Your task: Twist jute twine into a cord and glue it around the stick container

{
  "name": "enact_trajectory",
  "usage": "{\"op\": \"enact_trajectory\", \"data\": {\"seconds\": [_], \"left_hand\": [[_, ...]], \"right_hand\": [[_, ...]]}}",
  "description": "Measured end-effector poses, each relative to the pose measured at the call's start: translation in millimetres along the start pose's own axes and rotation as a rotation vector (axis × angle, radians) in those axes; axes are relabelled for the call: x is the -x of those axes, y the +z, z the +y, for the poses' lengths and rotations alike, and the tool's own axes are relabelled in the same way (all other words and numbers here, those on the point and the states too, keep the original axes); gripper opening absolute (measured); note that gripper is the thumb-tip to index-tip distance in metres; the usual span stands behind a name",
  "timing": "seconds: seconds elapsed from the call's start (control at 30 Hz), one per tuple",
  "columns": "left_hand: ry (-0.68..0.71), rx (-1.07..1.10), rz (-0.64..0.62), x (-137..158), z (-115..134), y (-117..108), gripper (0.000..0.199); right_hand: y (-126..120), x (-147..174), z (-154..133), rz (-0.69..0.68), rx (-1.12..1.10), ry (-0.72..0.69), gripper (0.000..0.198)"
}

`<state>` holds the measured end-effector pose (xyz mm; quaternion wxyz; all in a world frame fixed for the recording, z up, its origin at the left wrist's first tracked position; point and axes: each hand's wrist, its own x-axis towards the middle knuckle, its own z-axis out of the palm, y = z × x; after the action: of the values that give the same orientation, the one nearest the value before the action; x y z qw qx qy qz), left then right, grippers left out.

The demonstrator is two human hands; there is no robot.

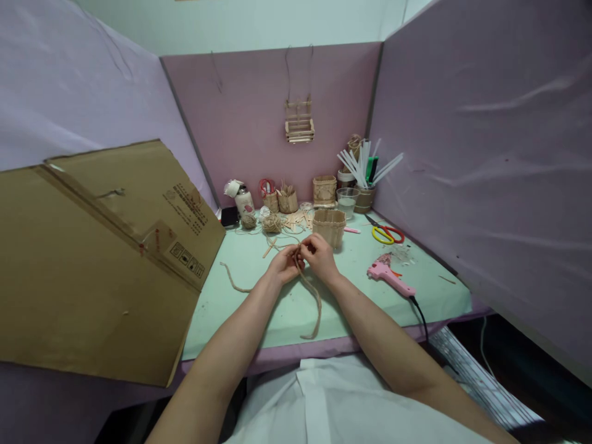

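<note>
Both my hands meet above the middle of the table, fingers pinched around a brown twine cord (316,300). My left hand (287,264) grips it from the left, and one end of cord curls down toward the table's front edge. My right hand (319,254) pinches the twine beside the left fingertips. Another piece of cord (234,283) lies on the table left of my left wrist. Just behind my hands stands a basket made of wooden sticks (329,227). The exact spot between my fingertips is too small to make out.
A pink glue gun (391,279) and scissors (388,234) lie at the right. Behind are twine balls (272,224), a cup of glue sticks (365,197), a clear plastic cup (348,202) and a bottle (244,201). A large cardboard sheet (106,265) leans at the left.
</note>
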<state>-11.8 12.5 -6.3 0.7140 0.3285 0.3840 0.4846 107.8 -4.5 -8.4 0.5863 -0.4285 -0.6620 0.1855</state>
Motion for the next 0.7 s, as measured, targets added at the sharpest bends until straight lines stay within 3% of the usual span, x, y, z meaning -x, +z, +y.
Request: {"op": "enact_trajectory", "data": {"seconds": [0.17,0.3,0.47,0.7], "left_hand": [[0.223,-0.078,0.054,4,-3,3,0.022],[0.376,-0.329,0.056,4,-7,5,0.025],[0.487,-0.707,0.016,5,-8,4,0.022],[0.547,-0.855,-0.038,10,-18,13,0.021]], "right_hand": [[-4,-5,4,-0.014,-0.150,0.199,0.015],[-4,-8,11,-0.023,-0.296,0.363,0.024],[-2,-8,17,0.001,-0.351,0.435,0.024],[-1,-12,24,0.271,-0.496,0.604,0.022]]}}
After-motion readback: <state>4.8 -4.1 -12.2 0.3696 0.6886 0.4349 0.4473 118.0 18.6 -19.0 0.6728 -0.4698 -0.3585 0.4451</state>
